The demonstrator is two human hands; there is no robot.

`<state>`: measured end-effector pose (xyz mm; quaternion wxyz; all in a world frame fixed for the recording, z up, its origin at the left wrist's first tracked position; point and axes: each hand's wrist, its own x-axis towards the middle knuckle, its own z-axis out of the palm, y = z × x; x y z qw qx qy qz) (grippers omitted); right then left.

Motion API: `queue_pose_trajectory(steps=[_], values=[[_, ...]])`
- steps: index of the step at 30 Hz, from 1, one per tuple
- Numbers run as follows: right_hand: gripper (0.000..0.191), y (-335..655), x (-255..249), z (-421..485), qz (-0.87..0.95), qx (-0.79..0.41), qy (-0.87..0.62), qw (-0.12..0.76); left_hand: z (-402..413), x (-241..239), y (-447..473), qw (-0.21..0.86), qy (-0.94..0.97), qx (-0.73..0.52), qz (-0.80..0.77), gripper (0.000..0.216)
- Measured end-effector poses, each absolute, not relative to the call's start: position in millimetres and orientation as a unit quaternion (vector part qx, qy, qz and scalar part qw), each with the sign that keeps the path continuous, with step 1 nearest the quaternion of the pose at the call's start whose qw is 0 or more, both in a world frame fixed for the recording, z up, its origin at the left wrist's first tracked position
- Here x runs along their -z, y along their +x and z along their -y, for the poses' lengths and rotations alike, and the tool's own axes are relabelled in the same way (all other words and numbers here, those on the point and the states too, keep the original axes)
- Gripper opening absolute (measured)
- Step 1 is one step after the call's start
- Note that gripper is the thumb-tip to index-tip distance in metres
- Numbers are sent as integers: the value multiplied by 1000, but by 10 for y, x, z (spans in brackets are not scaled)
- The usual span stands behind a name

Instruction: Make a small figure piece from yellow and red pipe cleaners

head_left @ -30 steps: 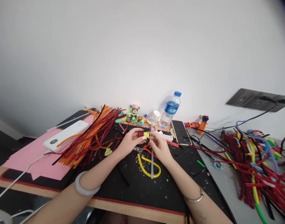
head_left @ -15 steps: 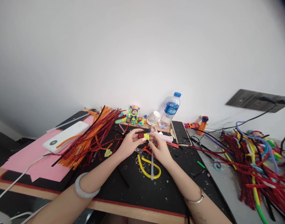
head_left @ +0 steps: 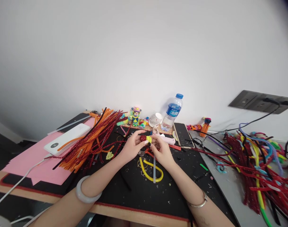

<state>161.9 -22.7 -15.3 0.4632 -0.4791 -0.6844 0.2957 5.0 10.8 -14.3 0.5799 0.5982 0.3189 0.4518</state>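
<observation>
Between my hands is a small bundle of coiled pipe cleaner [head_left: 145,138], dark glittery red on its left part and bright yellow on its right. My left hand [head_left: 132,146] closes its thumb and fingers on the red end. My right hand [head_left: 162,152] pinches the yellow end, and its fingertips are partly hidden. Just under the hands lie scissors [head_left: 149,154] with orange-red handles, mostly covered. A bent yellow loop [head_left: 144,172] and a narrow translucent strip [head_left: 154,171] rest on the black mat [head_left: 172,195] below.
Orange and red pipe cleaners [head_left: 87,142] lie heaped at left, beside a white power bank [head_left: 65,138] on pink sheets [head_left: 40,160]. Behind stand a small figure [head_left: 135,116], a paper cup [head_left: 155,120] and a water bottle [head_left: 171,114]. A phone [head_left: 183,134] and more pipe cleaners [head_left: 250,176] are at right.
The red and yellow bundle has turned slightly in my fingers, showing more of its red end. Both hands have shifted only a little; everything else rests as before.
</observation>
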Motion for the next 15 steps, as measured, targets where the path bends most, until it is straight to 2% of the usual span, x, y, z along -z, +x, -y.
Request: queue_pose_trajectory(steps=[8, 13, 15], values=[[27, 1616, 153, 221, 692, -293, -479, 453, -86, 132, 50, 532, 631, -453, -338, 44], [38, 1617, 166, 220, 681, -294, -477, 472, -126, 134, 14, 477, 634, -474, -382, 43], [30, 1633, 166, 218, 664, -282, -487, 492, -152, 132, -1, 457, 624, -490, -402, 43]])
